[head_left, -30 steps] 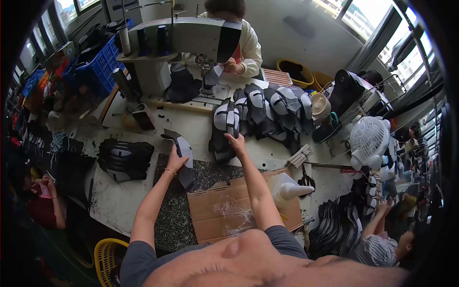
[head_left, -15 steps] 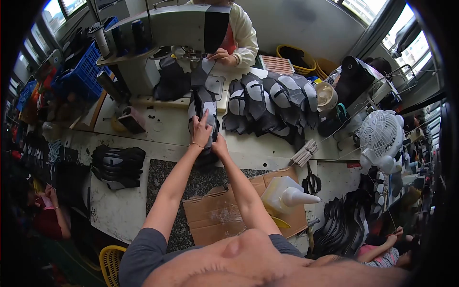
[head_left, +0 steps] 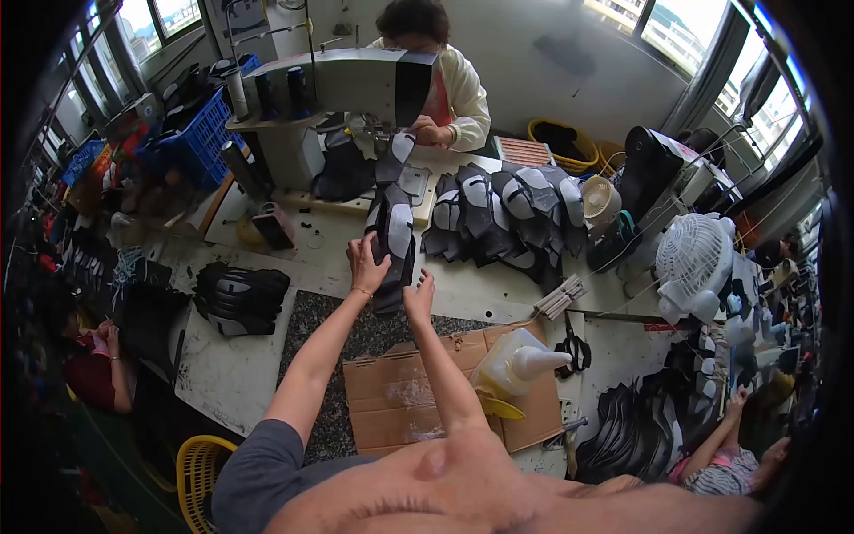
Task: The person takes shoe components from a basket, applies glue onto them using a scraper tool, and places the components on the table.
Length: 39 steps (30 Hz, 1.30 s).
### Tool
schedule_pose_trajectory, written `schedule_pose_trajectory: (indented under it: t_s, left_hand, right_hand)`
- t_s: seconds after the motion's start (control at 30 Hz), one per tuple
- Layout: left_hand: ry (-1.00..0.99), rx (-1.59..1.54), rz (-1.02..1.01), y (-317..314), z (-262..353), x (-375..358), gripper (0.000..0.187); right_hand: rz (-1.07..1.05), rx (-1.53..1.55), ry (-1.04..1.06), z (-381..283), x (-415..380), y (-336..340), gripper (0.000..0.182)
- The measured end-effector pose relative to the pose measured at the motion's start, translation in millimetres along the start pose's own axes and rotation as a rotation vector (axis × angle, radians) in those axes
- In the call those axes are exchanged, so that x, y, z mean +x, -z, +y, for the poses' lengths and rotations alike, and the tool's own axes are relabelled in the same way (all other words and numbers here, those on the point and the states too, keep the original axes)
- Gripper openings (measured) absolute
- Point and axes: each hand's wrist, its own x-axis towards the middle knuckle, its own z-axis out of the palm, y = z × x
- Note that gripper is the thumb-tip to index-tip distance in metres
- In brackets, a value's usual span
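Left hand (head_left: pixel 363 265) and right hand (head_left: pixel 418 298) around a stack of shoe uppers (head_left: pixel 392 245).

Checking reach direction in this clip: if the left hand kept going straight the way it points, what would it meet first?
The left hand points away, alongside the shoe-upper stack; beyond lies the sewing machine base, likely first, though depth is unclear.

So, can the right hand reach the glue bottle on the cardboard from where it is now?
Probably yes. The right hand grips the stack of shoe pieces, and the glue bottle lies beside that forearm with nothing between, but the hand must let go first.
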Motion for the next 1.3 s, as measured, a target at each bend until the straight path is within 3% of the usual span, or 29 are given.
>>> schedule_pose_trajectory:
  t_s: [0.1,0.2,0.33,0.47,0.6,0.83,1.0,1.17,1.3]
  left_hand:
    - [-0.037,-0.024,-0.06,31,-1,-20,0.041]
    - [-0.001,-0.161,-0.154,70,-16,-62,0.015]
    - [0.361,-0.229,-0.201,151,-14,-139,0.028]
    - [0.44,-0.23,-0.026,232,-30,-233,0.033]
    - [0.609,0.011,0.124,302,13,-316,0.041]
    - [0.812,-0.072,0.388,349,39,-460,0.026]
    - [0.891,-0.01,0.403,369,29,-545,0.02]
    - [0.869,-0.142,0.436,390,19,-582,0.01]
    - [0.927,-0.215,0.372,401,4,-602,0.009]
  right_hand:
    - [0.022,0.172,-0.003,-36,-33,11,0.055]
    - [-0.119,0.302,0.04,-62,-77,18,0.045]
    - [-0.343,0.45,0.037,-76,-143,32,0.037]
    - [-0.611,0.465,0.029,-75,-197,55,0.026]
    - [-0.841,0.414,0.048,-65,-242,67,0.02]
    - [-1.129,0.234,0.149,-53,-308,60,0.018]
    - [-1.31,0.08,0.15,-62,-356,50,0.019]
    - [-1.337,0.213,0.168,-66,-388,29,0.023]
    - [-1.061,0.218,0.146,-64,-344,27,0.047]
